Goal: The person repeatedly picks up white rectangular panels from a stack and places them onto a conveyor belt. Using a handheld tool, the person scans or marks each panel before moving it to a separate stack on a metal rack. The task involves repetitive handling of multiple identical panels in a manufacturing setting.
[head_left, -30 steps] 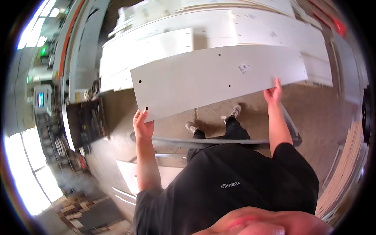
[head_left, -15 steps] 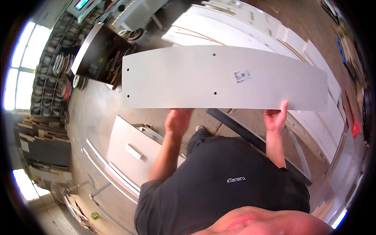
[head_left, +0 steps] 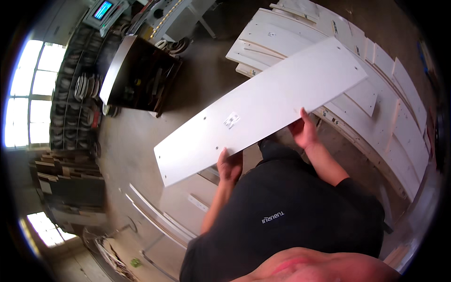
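A long white panel (head_left: 277, 96) with small drilled holes and a paper label is held up in front of my body, its right end tilted up and away. My left hand (head_left: 229, 165) grips its near edge left of the middle, thumb on the upper face and fingers hidden underneath. Farther right along the same edge, my right hand (head_left: 303, 131) holds it the same way, thumb on top. The panel's far right part overlaps a large stack of white boards (head_left: 376, 117) from my view.
At far left are an open dark cabinet (head_left: 141, 77), a machine with a lit screen (head_left: 102, 10) and shelves of edging rolls (head_left: 70, 108). Leftover boards (head_left: 75, 188) lean below them. White strips (head_left: 155, 216) and a small drilled strip (head_left: 198, 202) lie low at left.
The panel has turned counterclockwise, its left end dropping nearer and its right end rising. Its label now shows on the left part. Both hands still hold the near edge.
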A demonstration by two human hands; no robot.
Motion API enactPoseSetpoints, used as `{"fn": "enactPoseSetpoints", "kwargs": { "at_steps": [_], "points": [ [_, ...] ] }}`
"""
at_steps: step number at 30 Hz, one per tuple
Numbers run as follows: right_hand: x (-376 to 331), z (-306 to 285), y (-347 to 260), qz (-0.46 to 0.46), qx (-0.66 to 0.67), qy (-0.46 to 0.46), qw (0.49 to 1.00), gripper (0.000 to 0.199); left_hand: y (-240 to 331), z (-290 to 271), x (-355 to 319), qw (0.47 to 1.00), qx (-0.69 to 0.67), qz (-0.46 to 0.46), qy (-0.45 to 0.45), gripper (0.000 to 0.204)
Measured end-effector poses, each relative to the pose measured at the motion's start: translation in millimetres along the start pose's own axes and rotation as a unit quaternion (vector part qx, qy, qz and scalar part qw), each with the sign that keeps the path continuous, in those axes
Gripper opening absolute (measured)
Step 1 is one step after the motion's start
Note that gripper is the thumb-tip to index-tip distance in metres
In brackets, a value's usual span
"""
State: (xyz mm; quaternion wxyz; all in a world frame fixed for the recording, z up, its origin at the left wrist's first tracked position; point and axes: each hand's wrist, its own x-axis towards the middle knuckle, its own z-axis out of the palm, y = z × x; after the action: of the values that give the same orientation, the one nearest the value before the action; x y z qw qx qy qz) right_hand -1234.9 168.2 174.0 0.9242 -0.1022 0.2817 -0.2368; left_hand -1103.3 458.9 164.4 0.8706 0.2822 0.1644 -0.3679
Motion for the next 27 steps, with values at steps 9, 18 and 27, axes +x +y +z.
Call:
{"fn": "enactPoseSetpoints", "kwargs": {
  "at_steps": [9, 18, 27],
  "points": [
    [245, 25, -97, -0.099, 0.006, 0.083, 0.992, 0.061, 182, -10, 95, 0.995, 0.045, 0.083, -0.014, 0.043],
    [398, 89, -54, 0.072, -0.245, 0.135, 0.957, 0.075, 359, -11, 241, 0.989, 0.065, 0.129, 0.014, 0.029],
    [514, 187, 42, -0.05, -0.55, 0.295, 0.78, 0.081, 532, 20, 487, 0.992, 0.119, 0.002, -0.047, 0.027]
  ]
}}
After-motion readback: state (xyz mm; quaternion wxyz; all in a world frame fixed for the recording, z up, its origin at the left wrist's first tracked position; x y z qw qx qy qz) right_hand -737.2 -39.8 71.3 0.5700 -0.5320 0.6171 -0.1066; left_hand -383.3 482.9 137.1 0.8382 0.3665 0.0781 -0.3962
